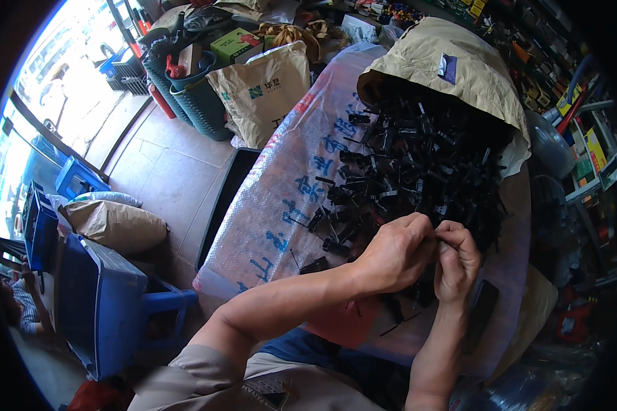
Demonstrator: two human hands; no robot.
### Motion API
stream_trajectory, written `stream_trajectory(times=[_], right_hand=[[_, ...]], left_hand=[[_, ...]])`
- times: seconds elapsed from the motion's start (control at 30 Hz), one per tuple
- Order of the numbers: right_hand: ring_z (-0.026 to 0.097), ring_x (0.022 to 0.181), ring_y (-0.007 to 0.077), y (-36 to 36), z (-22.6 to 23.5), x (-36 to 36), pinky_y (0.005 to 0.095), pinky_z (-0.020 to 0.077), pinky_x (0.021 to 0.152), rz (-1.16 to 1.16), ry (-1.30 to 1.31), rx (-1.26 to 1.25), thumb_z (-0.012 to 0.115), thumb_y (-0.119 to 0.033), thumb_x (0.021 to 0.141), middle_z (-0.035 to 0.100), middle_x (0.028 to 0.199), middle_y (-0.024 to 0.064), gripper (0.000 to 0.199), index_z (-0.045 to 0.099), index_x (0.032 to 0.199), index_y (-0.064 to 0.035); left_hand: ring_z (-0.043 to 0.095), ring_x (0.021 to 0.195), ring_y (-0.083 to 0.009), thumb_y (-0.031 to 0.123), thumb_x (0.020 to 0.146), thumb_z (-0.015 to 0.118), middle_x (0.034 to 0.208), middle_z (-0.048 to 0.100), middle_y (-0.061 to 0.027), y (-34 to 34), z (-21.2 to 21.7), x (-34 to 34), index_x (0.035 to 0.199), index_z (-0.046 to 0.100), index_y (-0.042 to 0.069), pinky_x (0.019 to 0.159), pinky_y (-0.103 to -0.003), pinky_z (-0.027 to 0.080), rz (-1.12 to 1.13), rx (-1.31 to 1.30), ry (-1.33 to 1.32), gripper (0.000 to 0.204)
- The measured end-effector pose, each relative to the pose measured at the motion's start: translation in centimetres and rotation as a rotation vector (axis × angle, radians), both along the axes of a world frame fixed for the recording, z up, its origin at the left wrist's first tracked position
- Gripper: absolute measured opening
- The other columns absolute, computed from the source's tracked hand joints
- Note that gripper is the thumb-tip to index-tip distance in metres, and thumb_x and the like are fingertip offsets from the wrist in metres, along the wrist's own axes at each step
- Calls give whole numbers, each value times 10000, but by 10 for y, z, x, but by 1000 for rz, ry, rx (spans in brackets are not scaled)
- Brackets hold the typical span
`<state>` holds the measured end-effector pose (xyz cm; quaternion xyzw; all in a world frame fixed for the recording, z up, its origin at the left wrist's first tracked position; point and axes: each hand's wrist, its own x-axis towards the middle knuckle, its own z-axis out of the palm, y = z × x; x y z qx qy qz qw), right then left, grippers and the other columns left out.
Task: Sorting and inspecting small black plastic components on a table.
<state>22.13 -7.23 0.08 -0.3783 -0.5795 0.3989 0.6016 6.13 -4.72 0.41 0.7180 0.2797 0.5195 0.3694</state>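
Note:
Both hands meet above the near edge of a heap of small black plastic parts (391,178). The fingers of my left hand (401,253) are curled in a pinch. Against them, my right hand (456,260) is closed too, thumb and forefinger pressed together. Whatever lies between the fingertips is too small or hidden to make out. The heap spills from the mouth of a large brown paper sack (445,51) onto a white woven plastic sheet (267,226) spread in front of me. Several loose black pieces with thin stems lie just beyond my left forearm.
At left stand a blue plastic bin (103,301) and a blue stool (168,301). Dark green baskets (199,103) and a printed paper sack (264,89) stand behind. Crowded shelves (589,157) line the right. Another person (31,301) is partly visible at far left.

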Motion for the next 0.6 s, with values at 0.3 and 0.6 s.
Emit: stream_trajectory(times=[0.3,0.6], right_hand=[[501,763,44,-1,4,5,184,406,684,44,86,-134,552,27,876,579,986,27,190,612,1056,14],[568,702,51,-9,16,14,182,437,607,62,41,-208,685,-189,925,627,809,0,253,614,1082,-4]], left_hand=[[616,673,-257,49,861,663,813,607,-117,8,0,-10,1030,591,8,611,-345,494,-73,49,66,188],[620,678,-125,70,989,512,893,653,-77,14,10,-18,1289,519,33,569,-246,504,-628,-1107,-513,302]])
